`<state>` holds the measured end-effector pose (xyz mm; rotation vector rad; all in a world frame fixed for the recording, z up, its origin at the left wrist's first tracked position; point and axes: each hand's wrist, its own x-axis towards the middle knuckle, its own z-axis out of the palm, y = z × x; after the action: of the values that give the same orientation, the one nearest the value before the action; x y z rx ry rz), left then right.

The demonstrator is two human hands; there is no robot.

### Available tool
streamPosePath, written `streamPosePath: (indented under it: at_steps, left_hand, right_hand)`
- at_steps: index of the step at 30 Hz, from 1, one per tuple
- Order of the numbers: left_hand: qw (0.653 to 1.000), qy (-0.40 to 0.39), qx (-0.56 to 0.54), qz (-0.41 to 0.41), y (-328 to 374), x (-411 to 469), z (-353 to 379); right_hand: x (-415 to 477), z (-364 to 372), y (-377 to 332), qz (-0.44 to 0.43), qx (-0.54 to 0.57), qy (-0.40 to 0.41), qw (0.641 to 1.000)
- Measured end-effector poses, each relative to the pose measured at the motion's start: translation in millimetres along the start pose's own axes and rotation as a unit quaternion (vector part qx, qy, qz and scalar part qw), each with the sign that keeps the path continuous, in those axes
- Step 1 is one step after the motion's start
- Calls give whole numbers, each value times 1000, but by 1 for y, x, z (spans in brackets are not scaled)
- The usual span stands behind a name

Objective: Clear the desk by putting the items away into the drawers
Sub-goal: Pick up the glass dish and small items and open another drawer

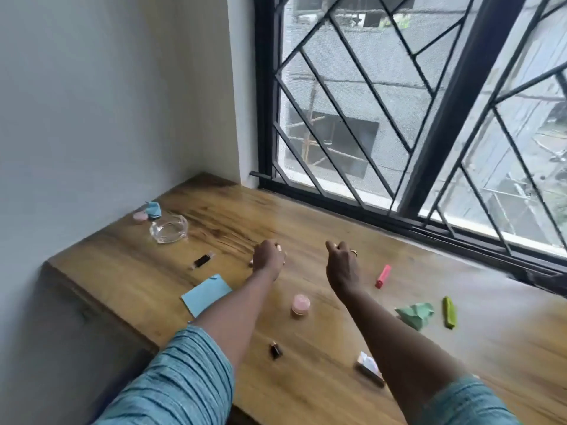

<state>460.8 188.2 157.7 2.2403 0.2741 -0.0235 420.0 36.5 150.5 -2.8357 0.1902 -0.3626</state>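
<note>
Hands hover above a cluttered wooden counter point(322, 216).
Left hand point(267, 256) and right hand point(342, 265) both loosely curled; pink jar point(300, 305) at 6 o'clock.

sleeves point(184, 375): teal-blue, fine darker stripes, pushed up past the elbows | forearms bare | right hand point(342, 265): thin gold ring on one finger
</note>
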Motion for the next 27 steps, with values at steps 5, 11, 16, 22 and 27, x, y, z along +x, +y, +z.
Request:
streamPosePath:
  at_steps: [5,11,16,22,27]
  left_hand:
    - [997,73,0,-25,-60,75,-89]
    - [990,121,74,-25,-122,161,-177]
    - [987,73,135,-44,-154,207,-202]
    - [976,1,214,-31,-168,230,-203]
    - [964,-13,262,-34,-167,236,-203]
  right_hand:
    - [45,56,-124,-58,73,-44,995]
    - [100,109,-259,-54,191,-85,976]
    - [126,138,-331,-14,255,-142,956]
    - [143,161,-362,19,231,-192,954]
    - [153,164,-369,18,175,-244,954]
